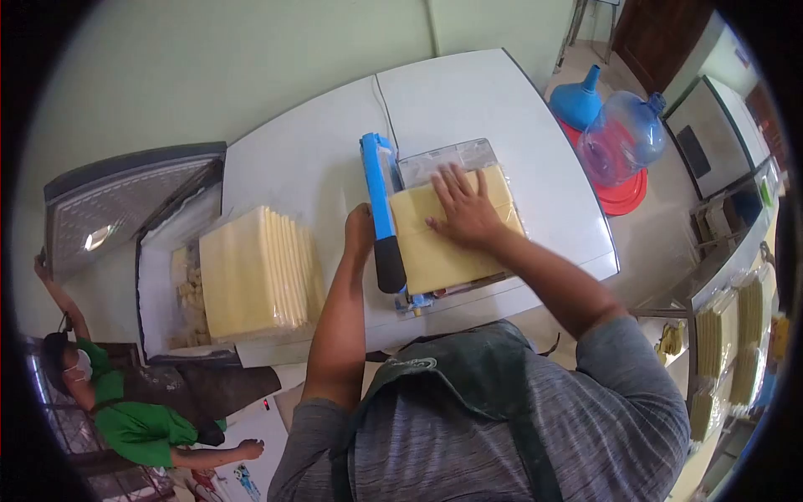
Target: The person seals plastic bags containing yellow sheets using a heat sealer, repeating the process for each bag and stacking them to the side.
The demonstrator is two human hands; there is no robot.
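Note:
A flat yellow packet point(447, 251) lies on a device at the middle of the white table. My right hand point(466, 207) rests on the packet with its fingers spread, slightly blurred. Along the packet's left side runs a blue bar point(378, 188) with a black end. My left hand point(360, 232) is at the bar's left side, its fingers closed; what they hold, if anything, is hidden. Behind the packet a grey tray-like plate point(447, 157) shows.
Upright yellow packets point(251, 272) stand left, beside an open freezer point(150, 284). A person in green point(142, 422) holds its lid. A blue jug point(577, 100), a clear bottle point(623, 138) and red lids point(626, 194) are at right. Racks point(719, 335) hold more packets.

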